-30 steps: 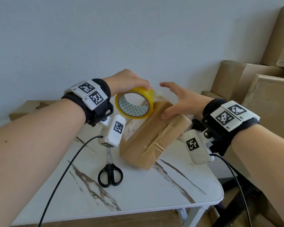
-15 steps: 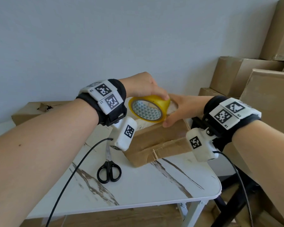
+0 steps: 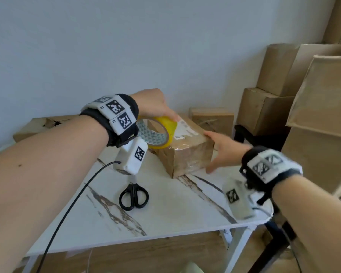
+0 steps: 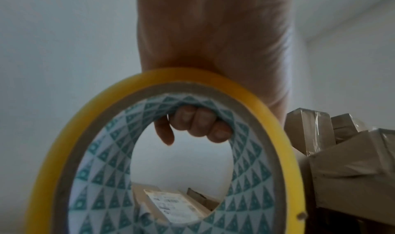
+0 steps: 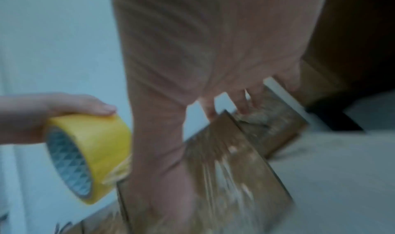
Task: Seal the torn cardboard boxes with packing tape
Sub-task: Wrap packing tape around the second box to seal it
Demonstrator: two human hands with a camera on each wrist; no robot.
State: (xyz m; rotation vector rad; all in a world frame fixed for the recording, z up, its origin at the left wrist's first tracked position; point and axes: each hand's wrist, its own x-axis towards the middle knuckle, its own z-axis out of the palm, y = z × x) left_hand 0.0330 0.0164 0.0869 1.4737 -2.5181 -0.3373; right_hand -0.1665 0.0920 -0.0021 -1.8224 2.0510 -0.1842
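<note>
A small cardboard box (image 3: 185, 146) sits flat on the white table (image 3: 165, 209), near the back right corner. A white paper label is stuck on its top. Shiny clear tape already covers the side that faces the right hand, and it looks wrinkly there.

The left hand (image 3: 154, 105) holds a yellow roll of tape (image 3: 158, 133) just above the box's left end, close to the top. Its fingers (image 4: 198, 124) are curled through the hole of the roll and the thumb lies flat on the outside. A bit of loose tape hangs from the roll by the box, but I cannot tell if it is stuck to the box.

The right hand (image 3: 222, 150) is at the right end of the box. Its fingers (image 5: 241, 102) are straight and a little spread, with the tips on the far top edge. The thumb reaches down near the bottom edge. It seems to hold the box in place, not grab it.

Black scissors (image 3: 133, 196) lie closed on the table, nearer the front edge, and no hand touches them.

I think this box is partly done. The tape is not cut off from the roll yet. More boxes wait: one torn box (image 3: 41, 127) at the back left corner and one (image 3: 211, 117) behind the small box. A stack of boxes (image 3: 274, 91) stands on the right, off the table.
</note>
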